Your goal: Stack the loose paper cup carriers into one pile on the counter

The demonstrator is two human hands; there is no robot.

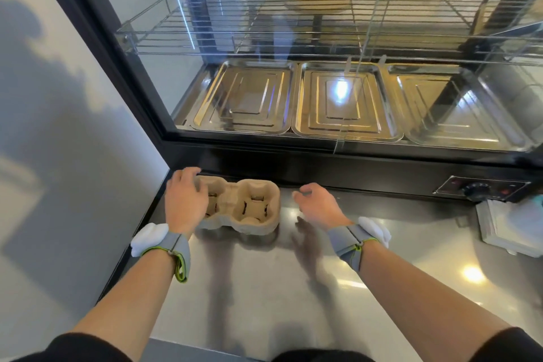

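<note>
Brown moulded-pulp cup carriers (245,207) sit nested in one pile, cup wells facing up. The pile lies flat on the steel counter (264,279), near its back left corner.

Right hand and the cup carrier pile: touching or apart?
Apart. The head view shows bare steel counter between the right hand and the cup carrier pile's right end.

A café or food-service counter: a glass warming display case (338,67) holds steel trays (246,97) under wire racks (264,23), on a stainless counter (279,288)
</note>
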